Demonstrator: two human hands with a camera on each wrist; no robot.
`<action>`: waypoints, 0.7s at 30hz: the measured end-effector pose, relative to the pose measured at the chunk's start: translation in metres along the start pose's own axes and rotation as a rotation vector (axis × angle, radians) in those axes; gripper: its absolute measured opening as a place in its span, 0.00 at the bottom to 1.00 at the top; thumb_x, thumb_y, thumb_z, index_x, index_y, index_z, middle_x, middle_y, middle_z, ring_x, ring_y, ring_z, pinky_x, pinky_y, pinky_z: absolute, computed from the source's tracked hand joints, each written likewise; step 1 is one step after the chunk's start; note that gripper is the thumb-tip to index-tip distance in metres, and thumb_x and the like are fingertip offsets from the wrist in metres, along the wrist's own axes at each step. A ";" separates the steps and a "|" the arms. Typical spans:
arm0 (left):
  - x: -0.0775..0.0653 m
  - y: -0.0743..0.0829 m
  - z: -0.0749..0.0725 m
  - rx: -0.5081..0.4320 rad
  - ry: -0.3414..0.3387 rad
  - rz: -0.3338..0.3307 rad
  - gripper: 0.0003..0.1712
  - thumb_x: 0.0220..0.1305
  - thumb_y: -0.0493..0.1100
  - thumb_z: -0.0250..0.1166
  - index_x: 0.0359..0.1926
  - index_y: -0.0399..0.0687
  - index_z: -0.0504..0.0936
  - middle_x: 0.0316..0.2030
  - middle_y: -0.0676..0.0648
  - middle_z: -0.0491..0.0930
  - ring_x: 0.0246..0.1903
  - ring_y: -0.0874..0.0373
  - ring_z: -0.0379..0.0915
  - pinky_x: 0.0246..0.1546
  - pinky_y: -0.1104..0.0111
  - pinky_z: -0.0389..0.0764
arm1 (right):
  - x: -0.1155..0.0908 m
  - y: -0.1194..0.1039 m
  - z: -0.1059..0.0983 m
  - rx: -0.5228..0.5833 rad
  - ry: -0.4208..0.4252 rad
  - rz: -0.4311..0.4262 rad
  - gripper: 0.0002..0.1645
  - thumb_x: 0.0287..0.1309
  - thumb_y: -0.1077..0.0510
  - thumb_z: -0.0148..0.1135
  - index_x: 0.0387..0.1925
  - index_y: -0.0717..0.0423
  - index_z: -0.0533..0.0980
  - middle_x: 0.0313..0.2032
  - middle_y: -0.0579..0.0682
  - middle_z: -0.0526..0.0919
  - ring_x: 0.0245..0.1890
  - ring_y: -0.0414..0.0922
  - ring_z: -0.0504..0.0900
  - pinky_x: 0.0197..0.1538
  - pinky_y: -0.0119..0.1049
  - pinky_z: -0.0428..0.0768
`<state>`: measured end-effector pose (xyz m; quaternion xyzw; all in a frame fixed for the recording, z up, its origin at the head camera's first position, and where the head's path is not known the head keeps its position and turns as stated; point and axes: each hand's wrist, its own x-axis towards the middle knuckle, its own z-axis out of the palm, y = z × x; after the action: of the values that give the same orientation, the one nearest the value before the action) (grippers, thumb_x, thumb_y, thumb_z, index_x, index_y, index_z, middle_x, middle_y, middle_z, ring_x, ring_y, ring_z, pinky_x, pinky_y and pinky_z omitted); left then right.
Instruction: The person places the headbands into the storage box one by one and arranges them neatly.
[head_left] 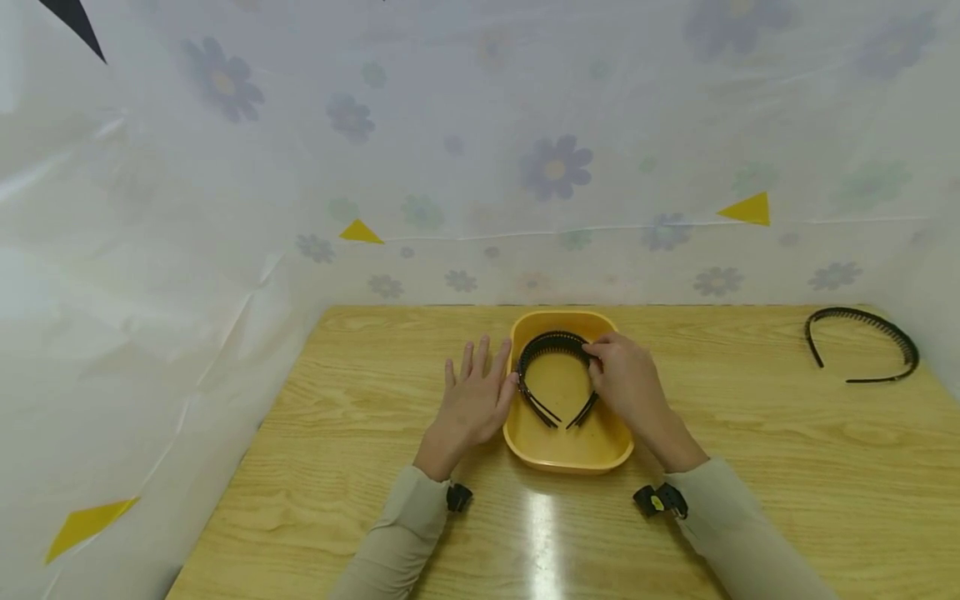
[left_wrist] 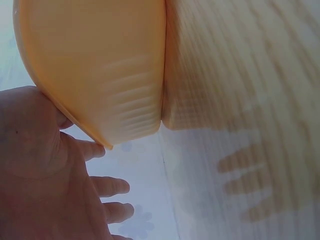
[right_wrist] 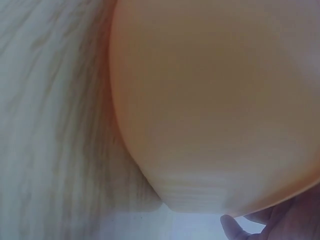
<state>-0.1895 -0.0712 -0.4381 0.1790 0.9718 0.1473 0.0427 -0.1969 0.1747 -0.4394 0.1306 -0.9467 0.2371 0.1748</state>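
Black toothed headbands [head_left: 553, 339] lie together inside a yellow plastic basin [head_left: 568, 461], their open ends toward the person. My right hand [head_left: 630, 382] reaches over the basin's right rim and pinches the headbands' upper right side between thumb and fingers. The left hand [head_left: 474, 404] rests at the left rim with its fingers spread and straight, the thumb over the edge by the headbands. In the left wrist view that hand [left_wrist: 35, 165] is against the rim of the basin [left_wrist: 95, 55]. Only some fingers [right_wrist: 295, 222] show in the right wrist view, beyond the basin wall [right_wrist: 210, 110].
Another black toothed headband [head_left: 906, 343] lies at the far right of the wooden table [head_left: 360, 467]. White flowered sheeting [head_left: 480, 150] hangs behind and to the left, with yellow triangles [head_left: 750, 209] on it. Each wrist wears a small black device [head_left: 660, 500].
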 end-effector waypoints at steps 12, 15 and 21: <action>0.000 0.000 0.001 0.004 0.004 0.000 0.36 0.83 0.62 0.29 0.84 0.61 0.39 0.82 0.41 0.36 0.79 0.42 0.24 0.74 0.37 0.34 | 0.000 -0.001 0.001 0.018 0.008 0.002 0.14 0.61 0.72 0.63 0.47 0.70 0.86 0.46 0.66 0.85 0.44 0.62 0.84 0.46 0.55 0.83; -0.001 0.001 0.001 0.000 0.002 -0.001 0.36 0.83 0.62 0.29 0.84 0.61 0.39 0.82 0.41 0.36 0.79 0.42 0.24 0.74 0.37 0.33 | -0.001 -0.001 0.002 0.035 0.029 0.004 0.14 0.60 0.72 0.63 0.47 0.70 0.86 0.45 0.66 0.85 0.42 0.60 0.84 0.42 0.53 0.83; 0.000 0.001 0.000 -0.007 0.002 0.002 0.36 0.82 0.63 0.29 0.84 0.62 0.38 0.82 0.42 0.35 0.79 0.41 0.24 0.74 0.37 0.33 | -0.001 -0.002 0.002 0.048 0.051 0.016 0.15 0.61 0.72 0.62 0.49 0.68 0.86 0.45 0.66 0.85 0.38 0.58 0.84 0.35 0.48 0.82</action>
<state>-0.1888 -0.0704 -0.4382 0.1798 0.9712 0.1508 0.0422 -0.1961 0.1723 -0.4402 0.1209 -0.9370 0.2644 0.1935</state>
